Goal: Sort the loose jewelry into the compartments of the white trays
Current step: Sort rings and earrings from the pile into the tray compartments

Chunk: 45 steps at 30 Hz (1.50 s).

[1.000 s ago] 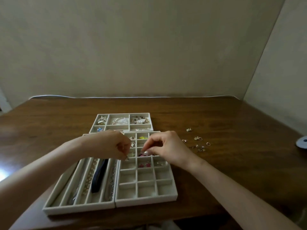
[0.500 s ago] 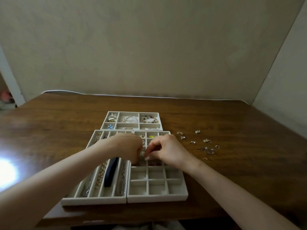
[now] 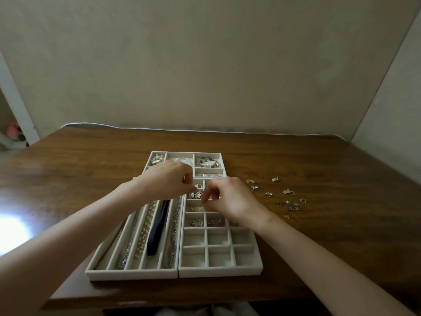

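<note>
**Both hands pinched over the gridded tray**

On the brown wooden worktop (image 3: 91, 169) three white fabric-lined trays sit pushed together. Nearest on the left is the long-slotted white tray (image 3: 127, 273), its lanes holding a silver chain (image 3: 129, 242), a strand of pale beads (image 3: 145, 229), a dark blue strap (image 3: 158, 229) and another silver chain (image 3: 175, 224). Behind it stands the smaller white tray with wide compartments (image 3: 222, 166), where a beaded bracelet (image 3: 208, 163) lies in the right rear section.

The left hand (image 3: 168, 181) hovers over the meeting of the trays, thumb and forefinger drawn together; whether anything is between them cannot be told. Just beside it, a pair of dark oval cameo earrings (image 3: 196, 195) rests in a left-column cell of the square-celled white tray (image 3: 218, 271). The right hand (image 3: 230, 197) hangs above that tray's middle rows, fingertips pinched close, and what they grip, if anything, is too small to see. The nearest six cells look bare.

To the right, well apart from the trays, the loose small earrings and rings (image 3: 284, 199) lie scattered on the worktop.
</note>
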Each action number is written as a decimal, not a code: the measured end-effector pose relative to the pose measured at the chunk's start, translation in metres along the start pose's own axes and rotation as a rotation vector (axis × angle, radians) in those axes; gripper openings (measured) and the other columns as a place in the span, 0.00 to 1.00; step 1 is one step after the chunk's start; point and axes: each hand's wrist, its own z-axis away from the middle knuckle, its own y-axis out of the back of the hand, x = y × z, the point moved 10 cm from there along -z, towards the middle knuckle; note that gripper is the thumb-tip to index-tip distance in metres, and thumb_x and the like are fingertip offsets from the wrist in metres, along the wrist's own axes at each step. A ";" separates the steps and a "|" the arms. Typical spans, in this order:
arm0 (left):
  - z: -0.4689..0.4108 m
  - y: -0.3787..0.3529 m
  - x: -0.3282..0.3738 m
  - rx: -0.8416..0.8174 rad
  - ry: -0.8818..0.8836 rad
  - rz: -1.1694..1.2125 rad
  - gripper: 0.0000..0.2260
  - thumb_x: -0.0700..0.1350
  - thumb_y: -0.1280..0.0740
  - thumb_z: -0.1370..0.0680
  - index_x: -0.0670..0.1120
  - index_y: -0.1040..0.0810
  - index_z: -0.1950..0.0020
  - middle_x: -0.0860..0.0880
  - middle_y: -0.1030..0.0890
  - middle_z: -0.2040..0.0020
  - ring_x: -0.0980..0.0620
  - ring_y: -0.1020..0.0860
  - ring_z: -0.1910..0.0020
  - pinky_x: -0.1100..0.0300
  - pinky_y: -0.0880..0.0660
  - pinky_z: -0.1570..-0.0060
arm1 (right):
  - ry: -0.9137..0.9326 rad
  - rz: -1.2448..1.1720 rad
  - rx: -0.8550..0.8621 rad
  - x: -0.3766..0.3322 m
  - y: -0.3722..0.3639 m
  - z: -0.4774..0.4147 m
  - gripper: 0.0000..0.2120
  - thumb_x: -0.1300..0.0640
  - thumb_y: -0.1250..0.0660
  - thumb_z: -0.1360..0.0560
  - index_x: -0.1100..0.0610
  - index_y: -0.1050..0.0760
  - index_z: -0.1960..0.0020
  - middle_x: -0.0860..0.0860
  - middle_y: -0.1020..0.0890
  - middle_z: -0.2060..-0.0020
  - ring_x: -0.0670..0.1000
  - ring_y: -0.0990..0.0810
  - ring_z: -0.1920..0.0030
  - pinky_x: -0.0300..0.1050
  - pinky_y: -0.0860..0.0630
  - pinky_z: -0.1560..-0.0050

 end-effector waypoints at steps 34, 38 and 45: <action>-0.148 -0.086 0.100 -0.048 -0.167 0.154 0.07 0.44 0.33 0.25 0.48 0.25 0.47 0.48 0.26 0.45 0.50 0.25 0.47 0.53 0.24 0.46 | -0.343 0.072 0.181 0.226 0.071 -0.010 0.10 0.57 0.30 0.26 0.52 0.19 0.45 0.48 0.25 0.50 0.46 0.27 0.50 0.41 0.27 0.47; -0.151 -0.088 0.098 -0.060 -0.166 0.190 0.05 0.43 0.34 0.24 0.47 0.24 0.48 0.48 0.24 0.45 0.50 0.25 0.47 0.54 0.25 0.45 | -0.310 0.057 0.220 0.224 0.071 -0.009 0.05 0.57 0.30 0.27 0.54 0.18 0.51 0.47 0.24 0.53 0.45 0.26 0.49 0.41 0.27 0.46; -0.149 -0.088 0.093 -0.095 -0.146 0.335 0.06 0.40 0.38 0.22 0.43 0.24 0.47 0.47 0.21 0.47 0.50 0.23 0.48 0.59 0.26 0.46 | -0.282 -0.042 0.223 0.225 0.075 -0.005 0.02 0.57 0.29 0.27 0.53 0.19 0.54 0.46 0.22 0.54 0.44 0.25 0.52 0.35 0.29 0.52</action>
